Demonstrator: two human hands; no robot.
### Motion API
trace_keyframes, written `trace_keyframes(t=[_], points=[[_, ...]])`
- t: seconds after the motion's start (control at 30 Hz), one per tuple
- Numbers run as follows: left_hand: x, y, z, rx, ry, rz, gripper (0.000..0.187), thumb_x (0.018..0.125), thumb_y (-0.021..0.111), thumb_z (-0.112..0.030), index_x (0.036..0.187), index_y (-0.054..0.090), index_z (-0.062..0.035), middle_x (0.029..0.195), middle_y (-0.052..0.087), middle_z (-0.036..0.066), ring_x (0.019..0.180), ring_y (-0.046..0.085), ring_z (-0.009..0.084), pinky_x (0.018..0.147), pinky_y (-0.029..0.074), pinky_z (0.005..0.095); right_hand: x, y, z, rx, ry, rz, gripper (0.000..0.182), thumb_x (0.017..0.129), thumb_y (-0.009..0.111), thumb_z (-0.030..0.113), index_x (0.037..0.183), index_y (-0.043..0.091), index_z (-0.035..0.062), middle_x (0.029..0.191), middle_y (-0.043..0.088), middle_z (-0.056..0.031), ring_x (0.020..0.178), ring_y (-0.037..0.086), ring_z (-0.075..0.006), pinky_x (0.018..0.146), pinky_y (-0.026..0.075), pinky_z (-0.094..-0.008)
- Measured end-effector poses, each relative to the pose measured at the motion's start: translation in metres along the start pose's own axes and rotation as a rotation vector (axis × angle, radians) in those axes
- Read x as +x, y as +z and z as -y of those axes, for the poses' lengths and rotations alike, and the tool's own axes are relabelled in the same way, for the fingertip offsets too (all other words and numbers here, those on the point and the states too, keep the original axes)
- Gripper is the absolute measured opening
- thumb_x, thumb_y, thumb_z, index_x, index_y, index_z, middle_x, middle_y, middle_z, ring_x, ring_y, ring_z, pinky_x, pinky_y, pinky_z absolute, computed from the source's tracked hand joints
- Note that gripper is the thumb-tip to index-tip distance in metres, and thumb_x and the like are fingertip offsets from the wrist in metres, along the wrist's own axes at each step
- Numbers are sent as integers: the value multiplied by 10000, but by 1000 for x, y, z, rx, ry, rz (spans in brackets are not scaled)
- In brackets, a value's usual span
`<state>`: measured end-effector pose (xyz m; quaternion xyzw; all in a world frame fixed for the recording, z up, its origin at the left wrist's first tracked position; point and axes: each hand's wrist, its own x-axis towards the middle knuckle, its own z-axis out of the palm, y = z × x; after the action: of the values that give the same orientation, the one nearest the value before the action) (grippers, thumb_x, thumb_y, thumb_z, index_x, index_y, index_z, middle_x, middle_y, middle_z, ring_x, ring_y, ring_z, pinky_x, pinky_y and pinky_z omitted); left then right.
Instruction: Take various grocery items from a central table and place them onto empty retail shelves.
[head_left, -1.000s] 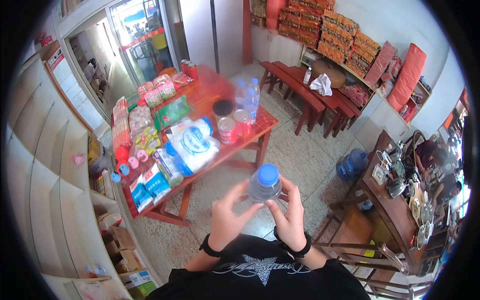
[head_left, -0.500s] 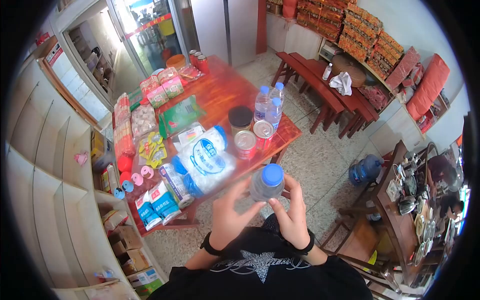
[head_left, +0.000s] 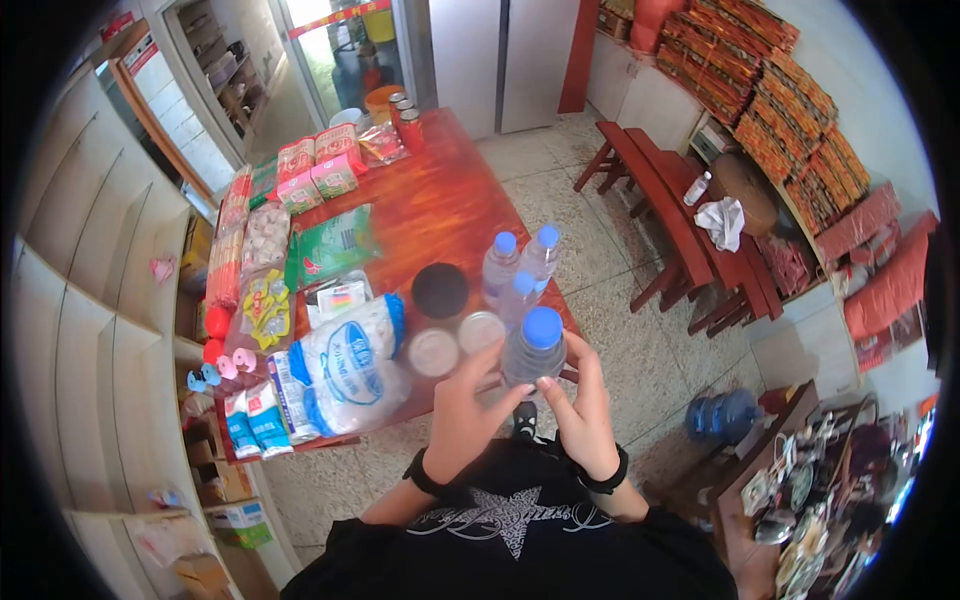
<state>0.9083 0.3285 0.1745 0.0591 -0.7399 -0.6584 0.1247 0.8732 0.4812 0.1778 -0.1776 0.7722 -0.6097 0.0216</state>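
Observation:
Between my two hands is a clear water bottle (head_left: 535, 350) with a blue cap, upright at the table's near corner. My left hand (head_left: 470, 410) curls round its left side, and my right hand (head_left: 583, 415) grips the right side with the thumb in front. Just beyond it stand several similar water bottles (head_left: 503, 270) with blue caps. Two cans with pale lids, one of them a can (head_left: 433, 352) left of the bottle, sit near a dark-lidded jar (head_left: 440, 290). Further left lies a white and blue plastic pack (head_left: 350, 370).
The red wooden table (head_left: 440, 190) also carries a green packet (head_left: 330, 245), yellow items (head_left: 266, 308), blue-white bags (head_left: 267, 420) and red cans (head_left: 411, 130). Shelves (head_left: 90, 350) line the left. Benches (head_left: 660, 215) and a large water jug (head_left: 720, 414) are on the right.
The view has shifted, so the table goods appear further left and lower. Both hands still hold the bottle, which now appears closer to the other bottles.

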Motion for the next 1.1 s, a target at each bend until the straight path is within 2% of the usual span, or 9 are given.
trace_keyframes(t=[0.13,0.17,0.33,0.4,0.53,0.6,0.73,1.0,1.1], points=[[24,52,5,-39,-38,-10,580,784,742,-74,1290,486,45,1206,607,193,1047,640,213,855,542,329,34,-47,-32,-59,-29,75,563,866,618,104,1369,386,1,1261,484,-203,1165,521,-327,977,435,-395],[29,62,10,16,-70,27,595,811,693,12,1343,429,44,1301,552,178,1164,567,218,931,512,334,41,-57,-43,-48,-30,105,571,869,615,94,1379,375,5,1271,478,-203,1171,519,-323,975,436,-393],[40,103,46,50,-120,-45,671,835,648,-52,1419,329,30,1219,592,216,1071,629,246,854,532,331,68,-78,-105,72,10,248,581,881,598,58,1403,346,13,1312,452,-195,1212,497,-301,991,428,-384],[44,108,64,6,-297,28,749,846,617,-9,1478,215,-13,1350,497,211,1191,550,250,926,496,347,74,-73,-131,181,53,269,568,890,575,20,1407,341,14,1343,430,-191,1251,465,-281,1024,404,-379],[47,120,97,63,-301,4,806,837,586,9,1498,127,-26,1332,510,222,1181,558,267,938,486,350,76,-65,-183,305,126,358,596,892,544,-33,1428,288,12,1392,386,-174,1283,438,-274,1055,383,-376],[52,126,98,-14,-503,14,851,822,559,25,1509,62,-48,1382,455,221,1224,521,278,973,461,357,76,-63,-201,315,131,403,605,885,541,-51,1427,277,3,1401,374,-168,1284,438,-275,1052,389,-380],[48,137,124,-76,-363,-81,930,790,565,3,1504,-29,-46,1235,557,208,1131,581,252,929,485,343,83,-63,-202,289,112,441,617,868,542,-90,1417,273,-8,1400,373,-177,1280,443,-270,1029,416,-376],[44,152,134,-458,-293,-101,998,796,592,50,1506,-97,-80,1480,268,192,1311,406,246,996,431,334,88,-60,-203,145,-29,429,656,853,548,-101,1419,223,-28,1364,409,-203,1247,472,-268,1020,425,-384],[41,155,135,-347,-226,-95,1004,805,597,40,1499,-120,-71,1463,304,187,1284,432,238,969,445,332,87,-60,-198,220,9,416,659,849,556,-94,1416,225,-39,1369,406,-205,1244,476,-271,1019,425,-380]])
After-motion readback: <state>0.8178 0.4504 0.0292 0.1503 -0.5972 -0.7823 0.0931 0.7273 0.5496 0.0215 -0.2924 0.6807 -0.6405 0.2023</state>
